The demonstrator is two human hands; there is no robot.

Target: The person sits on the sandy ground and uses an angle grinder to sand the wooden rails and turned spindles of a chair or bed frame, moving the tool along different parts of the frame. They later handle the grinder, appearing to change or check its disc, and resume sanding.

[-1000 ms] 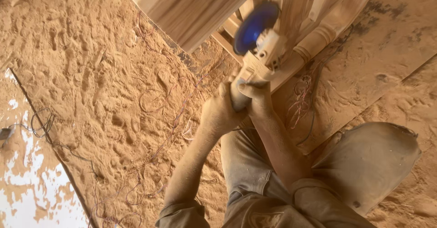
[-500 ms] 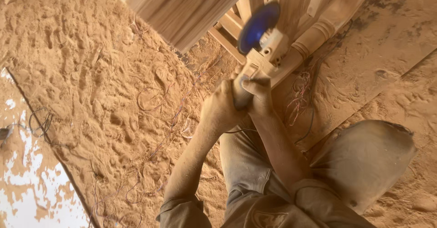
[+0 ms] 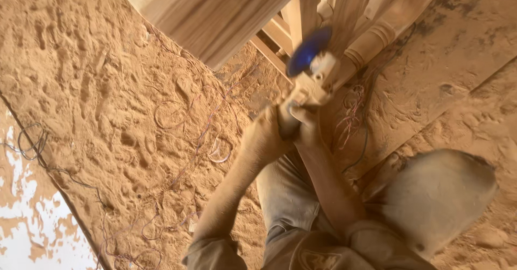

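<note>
Two hands hold one grinder (image 3: 312,78): the left hand (image 3: 264,138) and right hand (image 3: 307,130) are wrapped tight round its handle. Its blue disc (image 3: 308,52) has moved up closer to the turned wooden leg (image 3: 377,38). Where disc meets wood is blurry. Sawdust floor (image 3: 97,87) all around

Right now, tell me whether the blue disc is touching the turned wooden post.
Cannot tell. In the head view the blue disc overlaps the turned wooden post, but blur hides any contact or gap.
</note>
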